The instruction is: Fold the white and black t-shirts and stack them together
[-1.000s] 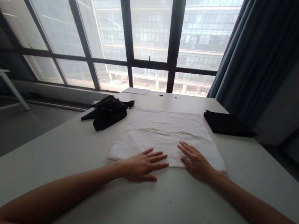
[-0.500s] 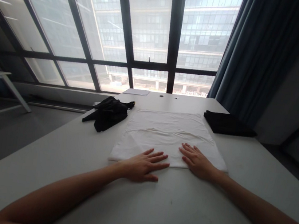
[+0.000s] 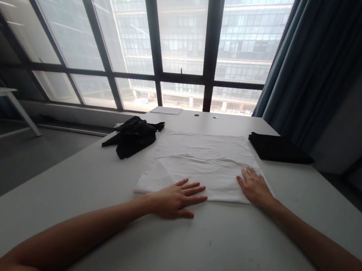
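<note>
A white cloth [image 3: 203,158] lies spread flat on the white table [image 3: 205,254]. My left hand [image 3: 175,199] rests palm down at the cloth's near edge, fingers stretched out, fingertips on the fabric. My right hand [image 3: 254,187] lies flat on the cloth's near right corner, fingers spread. Neither hand holds anything.
A crumpled black garment [image 3: 132,136] sits at the table's far left edge. A folded black cloth [image 3: 277,148] lies at the far right. A sheet of paper [image 3: 166,110] is at the back. Blue curtain [image 3: 310,63] hangs to the right, windows stand ahead.
My right hand has slid rightward across the cloth toward its right corner. My left hand has stayed in place.
</note>
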Tool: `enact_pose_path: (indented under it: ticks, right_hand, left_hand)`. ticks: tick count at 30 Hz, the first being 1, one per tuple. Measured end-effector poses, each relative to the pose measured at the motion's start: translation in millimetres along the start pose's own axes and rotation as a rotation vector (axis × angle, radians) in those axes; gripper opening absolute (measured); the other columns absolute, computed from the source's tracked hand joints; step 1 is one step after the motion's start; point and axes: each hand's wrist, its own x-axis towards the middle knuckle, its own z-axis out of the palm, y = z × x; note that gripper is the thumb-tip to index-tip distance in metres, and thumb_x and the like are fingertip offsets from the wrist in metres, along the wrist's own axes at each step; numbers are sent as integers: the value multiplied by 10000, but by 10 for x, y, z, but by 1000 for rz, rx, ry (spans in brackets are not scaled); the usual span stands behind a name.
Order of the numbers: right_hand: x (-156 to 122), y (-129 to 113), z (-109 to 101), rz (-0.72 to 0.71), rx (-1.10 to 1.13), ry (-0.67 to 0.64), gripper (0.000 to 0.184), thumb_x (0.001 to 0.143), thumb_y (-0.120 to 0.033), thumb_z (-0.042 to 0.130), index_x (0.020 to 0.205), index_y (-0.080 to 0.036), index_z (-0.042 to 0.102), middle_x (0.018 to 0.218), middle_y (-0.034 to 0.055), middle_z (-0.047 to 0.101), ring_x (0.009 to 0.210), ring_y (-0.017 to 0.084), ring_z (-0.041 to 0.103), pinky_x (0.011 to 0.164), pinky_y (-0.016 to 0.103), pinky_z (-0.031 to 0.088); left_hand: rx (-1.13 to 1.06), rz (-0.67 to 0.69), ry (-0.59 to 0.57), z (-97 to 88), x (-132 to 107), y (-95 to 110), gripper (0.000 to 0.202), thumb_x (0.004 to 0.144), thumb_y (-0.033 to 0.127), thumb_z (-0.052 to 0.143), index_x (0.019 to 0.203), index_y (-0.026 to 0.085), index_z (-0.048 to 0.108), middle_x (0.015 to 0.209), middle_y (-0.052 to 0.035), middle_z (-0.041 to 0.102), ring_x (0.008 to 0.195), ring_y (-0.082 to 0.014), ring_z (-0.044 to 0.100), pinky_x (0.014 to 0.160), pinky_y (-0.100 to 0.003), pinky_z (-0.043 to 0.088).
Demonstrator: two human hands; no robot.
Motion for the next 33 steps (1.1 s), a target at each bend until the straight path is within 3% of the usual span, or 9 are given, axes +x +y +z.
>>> enact_pose_path:
  ticks: [12, 16, 20, 25, 29, 33]
  right_hand:
    - [-9, -4, -14, -64, -34, 40, 594, 1037, -439, 284, 1475, -85, 471, 1584, 221, 374, 1500, 326, 283, 1176, 583, 246]
    - [-9, -24, -67, -158, -21, 19, 576, 1041, -385, 274, 1498, -77, 442, 1600, 214, 346, 1508, 322, 263, 1183, 591, 232]
    - [4, -21, -102, -289, 32, -9, 580, 1043, -397, 286, 1536, -111, 394, 1629, 173, 297, 1526, 288, 218, 1204, 555, 212]
    - [21, -16, -103, -267, 57, -21, 591, 1044, -432, 301, 1532, -115, 406, 1616, 176, 325, 1519, 284, 243, 1211, 524, 214]
    - [25, -16, -103, -266, 62, -22, 587, 1044, -437, 302, 1524, -122, 424, 1610, 169, 343, 1515, 283, 258, 1209, 523, 218]
    - [24, -8, -96, -269, 71, -8, 576, 1040, -431, 315, 1515, -130, 439, 1607, 164, 351, 1510, 283, 271, 1203, 530, 232]
  left_hand:
    - [-4, -18, -33, -20, 3, 21, 674, 1024, 615, 395, 1614, 366, 189, 1679, -15, 112, 1546, -303, 127, 1245, -528, 36]
    - [-4, -10, -24, -19, 4, 12, 677, 1020, 619, 401, 1614, 376, 183, 1678, -13, 121, 1544, -307, 135, 1247, -524, 44]
    - [1, -6, -19, -13, 5, 2, 680, 1019, 613, 411, 1614, 375, 183, 1677, -17, 123, 1542, -311, 138, 1248, -523, 46]
    - [-13, 6, 2, 7, -1, 5, 677, 1015, 595, 446, 1610, 380, 204, 1677, -14, 128, 1539, -316, 147, 1250, -519, 47]
    - [-52, -65, 61, 3, 15, -5, 601, 1048, 546, 390, 1604, 389, 223, 1682, 11, 111, 1546, -292, 129, 1254, -502, 93]
    - [-78, -232, 230, 11, 46, -145, 537, 1076, 489, 314, 1591, 340, 296, 1658, 0, 249, 1533, -240, 214, 1253, -459, 169]
